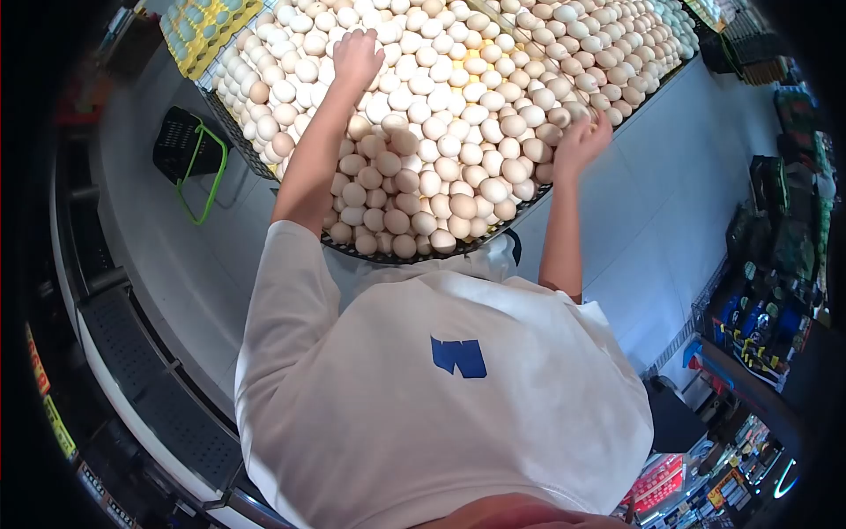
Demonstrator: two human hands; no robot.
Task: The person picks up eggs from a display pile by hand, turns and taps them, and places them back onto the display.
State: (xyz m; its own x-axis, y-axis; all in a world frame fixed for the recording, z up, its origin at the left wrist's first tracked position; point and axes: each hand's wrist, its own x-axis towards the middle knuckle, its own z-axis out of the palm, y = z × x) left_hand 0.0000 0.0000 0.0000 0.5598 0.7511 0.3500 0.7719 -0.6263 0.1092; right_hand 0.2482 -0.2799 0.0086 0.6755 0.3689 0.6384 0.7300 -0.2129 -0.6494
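Pale and brownish eggs [463,205] lie heaped over a wide display in front of me. My left hand [356,58] rests among the whiter eggs toward the far side, its fingers curled downward. Whatever is under those fingers is hidden. At the right edge of the heap, my right hand [582,144] has its fingers bent in beside brown eggs. I cannot make out whether an egg is in it.
A black rim [401,258] edges the heap close to my body. Yellow trays of greenish eggs [201,35] stand far left. On the floor at left sits a black basket [188,144] with a green handle. Stocked shelves [765,309] line the right.
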